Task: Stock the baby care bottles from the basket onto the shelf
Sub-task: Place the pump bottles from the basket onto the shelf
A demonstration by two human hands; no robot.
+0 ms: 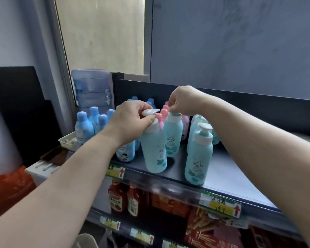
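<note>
Nearest you, under the shelf's [231, 172] front lip with its price tags [220, 204], ketchup bottles [117, 199] stand on the lower tier. Up top, a lone teal pump bottle [198, 161] stands close to the front edge, with bare shelf open to its right. Just left and slightly deeper, your left hand [131, 120] grips the white pump head [150, 111] of an upright front teal bottle [155, 154]. Your right hand [183, 101] pinches the top of the rear teal bottle [173, 138] right behind it, while pink bottles [164, 111] and blue bottles [84, 127] crowd toward the dark back panel [258, 104].
</note>
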